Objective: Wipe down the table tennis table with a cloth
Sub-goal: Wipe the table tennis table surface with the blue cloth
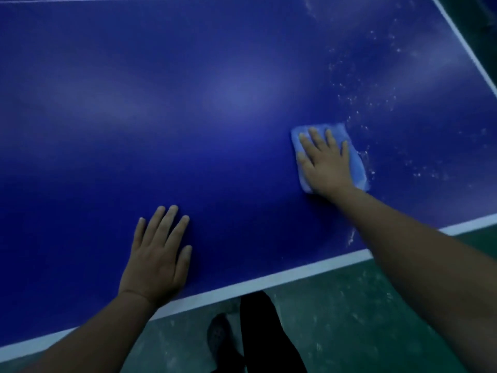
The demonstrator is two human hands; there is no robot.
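The table fills most of the view, a deep blue top with a white border line running along its near edge from 8 o'clock up toward 3 o'clock, and another white line along the right edge at 1 o'clock. Its surface shows soft pale glare patches across the middle and a scatter of white droplets or specks from 1 o'clock down to 3 o'clock, thickest just right of the cloth. Below the near edge lies a green floor, scuffed with pale marks, and at 6 o'clock a dark trouser leg and a shoe stand on it. The left hand lies flat on the table at 7 o'clock, fingers straight and slightly spread, pointing to 12 o'clock, holding nothing. The right hand at 3 o'clock presses palm-down on the cloth, fingers straight and fanned, pointing toward 11 o'clock. The cloth is light blue, folded into a rough rectangular pad, lying flat on the table under that hand; its long axis runs from 11 o'clock to 5 o'clock, and its edges show around the fingertips and along the right side of the hand.
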